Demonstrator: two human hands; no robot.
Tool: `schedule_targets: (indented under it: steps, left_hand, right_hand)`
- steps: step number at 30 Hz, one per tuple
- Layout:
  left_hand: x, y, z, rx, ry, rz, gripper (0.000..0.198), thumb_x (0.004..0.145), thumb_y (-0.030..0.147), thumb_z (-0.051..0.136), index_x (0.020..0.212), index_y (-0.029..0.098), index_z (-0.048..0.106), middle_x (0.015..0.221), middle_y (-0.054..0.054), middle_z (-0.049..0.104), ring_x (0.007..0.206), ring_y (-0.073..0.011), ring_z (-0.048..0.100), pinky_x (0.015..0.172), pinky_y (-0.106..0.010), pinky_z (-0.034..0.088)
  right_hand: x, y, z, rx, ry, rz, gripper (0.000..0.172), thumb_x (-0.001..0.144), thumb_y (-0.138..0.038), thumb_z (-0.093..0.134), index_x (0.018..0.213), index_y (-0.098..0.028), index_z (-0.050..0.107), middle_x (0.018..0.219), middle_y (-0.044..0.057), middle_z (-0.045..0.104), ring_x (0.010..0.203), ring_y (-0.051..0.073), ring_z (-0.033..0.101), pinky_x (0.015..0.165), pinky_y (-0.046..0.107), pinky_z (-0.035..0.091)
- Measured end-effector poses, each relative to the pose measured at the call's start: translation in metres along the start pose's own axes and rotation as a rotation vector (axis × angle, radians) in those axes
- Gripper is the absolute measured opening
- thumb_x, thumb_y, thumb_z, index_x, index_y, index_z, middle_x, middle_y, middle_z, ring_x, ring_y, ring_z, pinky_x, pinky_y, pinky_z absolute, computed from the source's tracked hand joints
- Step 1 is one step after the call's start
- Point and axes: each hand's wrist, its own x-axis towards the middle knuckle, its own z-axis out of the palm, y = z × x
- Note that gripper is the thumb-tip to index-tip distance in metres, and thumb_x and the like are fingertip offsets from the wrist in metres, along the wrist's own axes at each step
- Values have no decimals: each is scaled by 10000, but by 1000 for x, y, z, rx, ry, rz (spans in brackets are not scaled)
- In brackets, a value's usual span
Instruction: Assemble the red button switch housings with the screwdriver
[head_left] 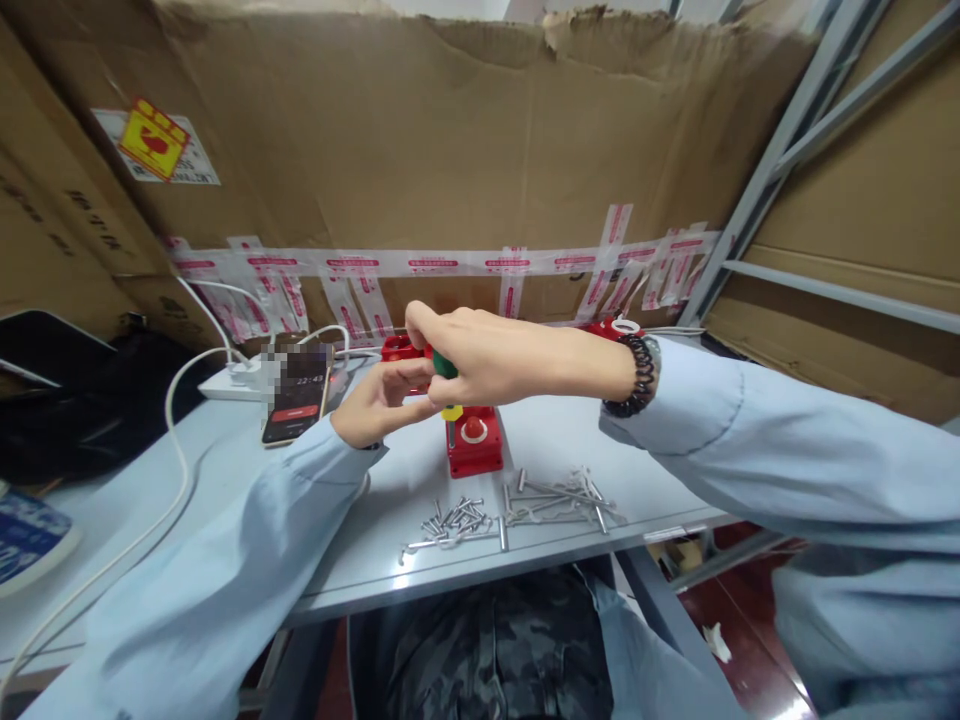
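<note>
My right hand [469, 350] is closed around the green handle of a screwdriver [445, 365], held upright. The yellow collar and thin shaft show below the fingers, pointing down at the left side of a red box [475, 462]. That box lies on the table and has a red dome with a white ring on top. My left hand [381, 398] reaches in from the left, its thumb and fingers coming together at the screwdriver handle beside my right hand. Where the tip meets the box is too small to make out. Nearest me lie several small screws [459, 518].
Several metal rods [559, 497] lie right of the screws, near the table's front edge. Behind my hands are more red parts [401, 348] and another red part with a white ring [624, 327]. A phone [298, 400] leans by a white power strip [225, 384]; a white cable [176, 430] crosses the left side.
</note>
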Motion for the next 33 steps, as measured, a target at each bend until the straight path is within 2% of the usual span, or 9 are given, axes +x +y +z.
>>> schedule_targets:
  steps: [5, 8, 12, 14, 18, 23, 26, 30, 33]
  left_hand:
    - [1, -6, 5, 30, 170, 25, 436, 610, 370, 844, 898, 175, 581, 836, -28, 632, 761, -166, 595, 695, -265, 506]
    - [0, -7, 6, -23, 97, 37, 442, 661, 413, 806, 970, 192, 581, 865, -29, 632, 771, -163, 601, 691, -254, 506]
    - [-1, -8, 4, -30, -56, 54, 227, 774, 352, 729, 769, 167, 596, 712, -2, 590, 691, -129, 569, 714, -251, 495]
    - [0, -12, 4, -13, -5, 70, 238, 747, 337, 754, 807, 170, 595, 756, -2, 596, 726, -134, 572, 739, -258, 497]
    - [0, -17, 8, 36, 143, 78, 500, 642, 367, 825, 1037, 196, 572, 988, -40, 630, 899, -189, 595, 827, -305, 508]
    - [-2, -11, 7, 26, -33, 56, 281, 785, 413, 695, 902, 166, 629, 867, -56, 658, 828, -191, 619, 782, -313, 521]
    - [-2, -11, 5, 55, -25, 101, 204, 778, 346, 719, 777, 161, 632, 752, -27, 649, 746, -163, 605, 740, -283, 510]
    - [-2, -15, 4, 78, 70, 86, 411, 682, 370, 798, 999, 179, 621, 926, -44, 665, 855, -190, 617, 766, -291, 510]
    - [-3, -15, 2, 99, -29, 33, 371, 742, 448, 724, 981, 180, 627, 914, -56, 658, 889, -213, 615, 791, -322, 495]
  right_hand:
    - [-1, -3, 8, -44, 71, 78, 195, 872, -315, 466, 981, -173, 390, 796, 56, 586, 578, 138, 437, 528, 280, 300]
    - [-5, -1, 19, 38, 151, 33, 179, 846, -236, 456, 997, -177, 382, 812, 41, 589, 575, 125, 417, 531, 275, 293]
    - [-10, 4, 28, 203, 246, 34, 187, 834, -226, 442, 1005, -181, 381, 787, 10, 576, 596, 118, 420, 557, 262, 303]
    - [-11, 5, 29, 233, 262, 48, 183, 837, -249, 460, 997, -185, 397, 769, -4, 566, 604, 116, 427, 569, 257, 306]
    - [-12, 6, 35, 236, 357, 14, 184, 854, -303, 499, 980, -180, 446, 846, 14, 568, 706, 125, 474, 641, 261, 341]
    - [-15, 4, 44, 379, 425, 12, 225, 863, -224, 471, 1080, -169, 445, 907, 19, 576, 740, 117, 480, 702, 256, 379]
    - [-17, 3, 49, 422, 476, 30, 233, 867, -237, 475, 1086, -166, 449, 983, 42, 581, 787, 123, 501, 729, 261, 397]
    - [-19, 3, 55, 445, 548, 44, 271, 832, -270, 546, 1068, -161, 471, 943, 39, 587, 774, 134, 514, 699, 263, 405]
    - [-20, 4, 55, 457, 544, 54, 339, 821, -212, 530, 1147, -152, 464, 936, 34, 597, 699, 117, 505, 659, 257, 404]
